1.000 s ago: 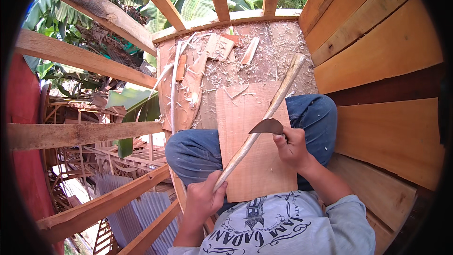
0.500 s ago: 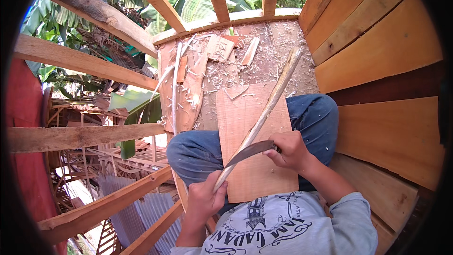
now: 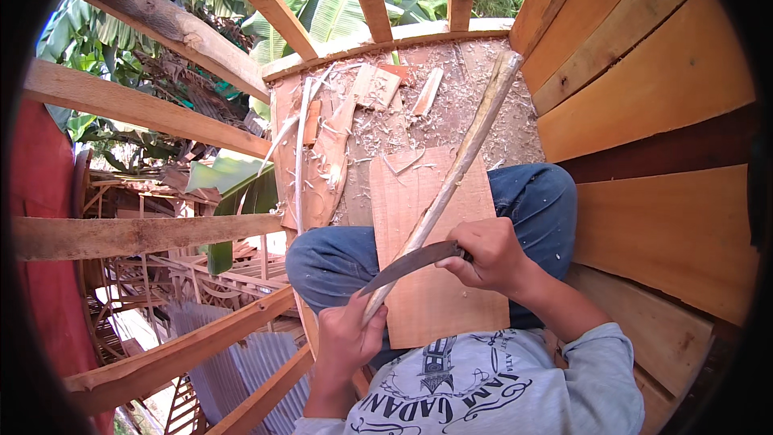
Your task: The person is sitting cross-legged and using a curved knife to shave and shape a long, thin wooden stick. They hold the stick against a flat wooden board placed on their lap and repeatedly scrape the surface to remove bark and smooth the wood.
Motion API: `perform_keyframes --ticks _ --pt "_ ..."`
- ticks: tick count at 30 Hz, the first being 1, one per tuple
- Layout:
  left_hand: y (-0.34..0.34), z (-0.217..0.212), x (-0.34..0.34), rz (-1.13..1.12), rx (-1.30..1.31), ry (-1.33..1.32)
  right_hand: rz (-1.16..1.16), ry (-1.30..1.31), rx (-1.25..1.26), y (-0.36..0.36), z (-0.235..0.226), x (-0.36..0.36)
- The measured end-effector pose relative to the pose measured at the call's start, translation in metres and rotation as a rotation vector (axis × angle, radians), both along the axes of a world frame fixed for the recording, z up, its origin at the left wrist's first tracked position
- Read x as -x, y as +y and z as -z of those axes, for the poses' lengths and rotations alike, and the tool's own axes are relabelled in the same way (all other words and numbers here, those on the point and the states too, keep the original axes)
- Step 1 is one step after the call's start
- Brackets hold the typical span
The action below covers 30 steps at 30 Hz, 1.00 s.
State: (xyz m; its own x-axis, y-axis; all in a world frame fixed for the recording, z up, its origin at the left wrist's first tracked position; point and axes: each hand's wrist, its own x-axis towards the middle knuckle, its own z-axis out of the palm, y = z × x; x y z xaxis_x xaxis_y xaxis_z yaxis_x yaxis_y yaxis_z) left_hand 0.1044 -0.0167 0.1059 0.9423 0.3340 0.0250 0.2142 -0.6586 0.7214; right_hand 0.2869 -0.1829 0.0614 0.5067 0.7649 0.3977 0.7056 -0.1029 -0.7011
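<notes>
My left hand [image 3: 348, 337] is closed around the near end of a long pale wooden stick [image 3: 457, 171], which slants away to the upper right. In my right hand [image 3: 491, 255] is the handle of a knife with a dark curved blade [image 3: 412, 263]. The blade lies across the stick, its tip close to my left fingers. Under the stick, a flat rectangular board [image 3: 439, 290] rests across my lap between my bent knees. How deep the edge bites into the wood cannot be made out.
Wood shavings [image 3: 451, 113], offcuts [image 3: 375, 87] and thin pale strips [image 3: 301, 153] litter the plank floor ahead. On the right stands a wooden plank wall [image 3: 660, 226]. Spaced rails [image 3: 153, 235] border the left, with corrugated sheets [image 3: 262, 371] lower beyond them.
The stick's far end has shifted away and slightly right. My right hand and the knife have slid a little nearer to my left hand along the stick.
</notes>
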Motion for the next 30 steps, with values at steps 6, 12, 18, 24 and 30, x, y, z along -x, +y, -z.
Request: perform_keyframes --ticks 6,12,18,24,30 --pt "0.002 -0.003 -0.001 0.004 0.003 0.007 0.075 0.151 -0.057 0.005 -0.001 -0.002" --pt "-0.001 0.001 -0.003 0.02 0.022 0.026 0.079 0.113 0.018 -0.001 0.0 -0.01" --pt "-0.002 0.001 -0.004 0.007 0.072 0.042 0.161 0.197 0.011 -0.004 0.001 -0.022" --pt "-0.003 0.005 -0.004 0.01 0.07 0.045 0.294 0.231 -0.061 -0.005 0.009 -0.034" --pt "-0.004 0.008 -0.002 0.01 0.098 0.036 0.176 0.139 -0.018 -0.007 0.008 -0.032"
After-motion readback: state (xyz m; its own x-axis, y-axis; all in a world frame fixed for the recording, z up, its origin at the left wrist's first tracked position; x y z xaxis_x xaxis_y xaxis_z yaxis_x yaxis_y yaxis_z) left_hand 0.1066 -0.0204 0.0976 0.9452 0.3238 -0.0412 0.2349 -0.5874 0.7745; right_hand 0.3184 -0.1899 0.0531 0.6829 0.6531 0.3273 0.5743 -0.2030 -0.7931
